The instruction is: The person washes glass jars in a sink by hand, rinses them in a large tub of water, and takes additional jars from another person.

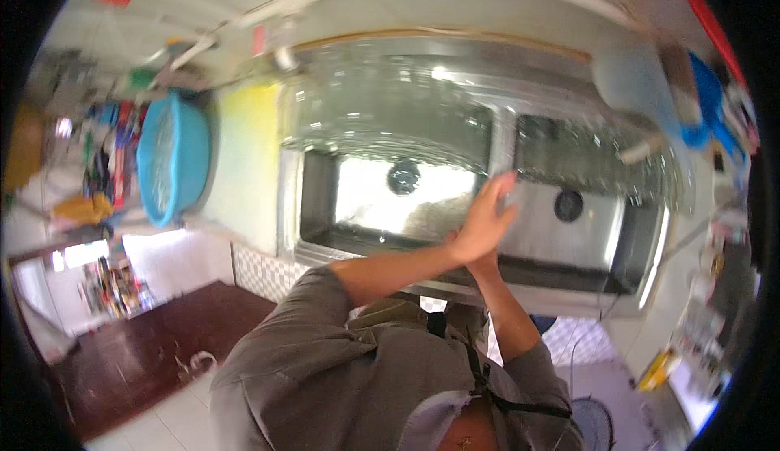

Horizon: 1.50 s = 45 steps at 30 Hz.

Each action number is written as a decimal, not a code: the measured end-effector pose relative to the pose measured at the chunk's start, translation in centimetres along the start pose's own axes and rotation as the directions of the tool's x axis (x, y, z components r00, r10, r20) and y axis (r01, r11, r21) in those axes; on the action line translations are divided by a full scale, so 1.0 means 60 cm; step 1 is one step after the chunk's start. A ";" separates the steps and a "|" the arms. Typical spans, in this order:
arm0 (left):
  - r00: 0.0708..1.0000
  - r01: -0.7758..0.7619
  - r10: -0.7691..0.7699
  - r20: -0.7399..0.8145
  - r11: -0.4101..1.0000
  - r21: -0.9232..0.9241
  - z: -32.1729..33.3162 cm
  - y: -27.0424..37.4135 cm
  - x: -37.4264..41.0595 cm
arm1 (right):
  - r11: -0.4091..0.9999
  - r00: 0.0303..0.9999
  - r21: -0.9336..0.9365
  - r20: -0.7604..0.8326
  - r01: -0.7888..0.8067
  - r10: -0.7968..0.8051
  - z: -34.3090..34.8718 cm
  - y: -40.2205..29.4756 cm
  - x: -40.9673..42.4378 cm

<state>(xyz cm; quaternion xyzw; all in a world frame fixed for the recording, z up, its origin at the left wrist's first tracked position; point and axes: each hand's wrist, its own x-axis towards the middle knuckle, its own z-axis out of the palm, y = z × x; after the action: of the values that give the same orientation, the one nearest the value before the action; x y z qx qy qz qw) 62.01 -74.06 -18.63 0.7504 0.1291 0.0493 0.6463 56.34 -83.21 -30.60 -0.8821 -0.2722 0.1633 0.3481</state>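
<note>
My left hand lies over my right hand, and the two touch above the divider of a double-basin stainless steel sink. The left fingers point away from me and are blurred. Most of the right hand is hidden under the left, so I cannot tell whether anything is between them. Clear glassware covers the far part of the left basin; its exact kind is too blurred to tell. More clear glassware spans the far part of the right basin. Dark round drains show in both basins.
A light blue plastic tub stands on its side at the left, beside a pale counter. Blue plastic items and a blurred translucent container are at the back right. A dark red surface is at the lower left.
</note>
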 end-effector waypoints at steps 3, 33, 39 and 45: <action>0.954 0.222 -0.199 -0.225 0.971 0.085 -0.200 -0.114 -0.160 | 0.898 0.958 -0.335 0.105 0.286 -0.266 -0.019 -0.031 0.011; 0.545 0.192 0.405 -0.734 0.792 0.579 -0.990 -0.187 0.303 | 0.787 0.961 -0.552 0.193 0.274 -0.198 -0.008 -0.033 0.024; 0.449 0.202 0.424 -0.786 0.809 0.552 -1.015 -0.201 0.284 | 0.794 0.958 -0.543 0.228 0.272 -0.172 -0.020 -0.061 0.033; 0.247 0.234 0.186 -0.951 0.941 0.245 -1.035 -0.244 0.150 | 0.842 0.961 -0.469 0.199 0.266 -0.193 -0.019 -0.046 0.027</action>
<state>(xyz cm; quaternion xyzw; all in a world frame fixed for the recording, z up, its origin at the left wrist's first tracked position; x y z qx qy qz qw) 53.81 -10.38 -23.92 0.6567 0.5162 0.4662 0.2914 57.18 -81.13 -28.01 -0.8883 -0.4327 0.1089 0.1087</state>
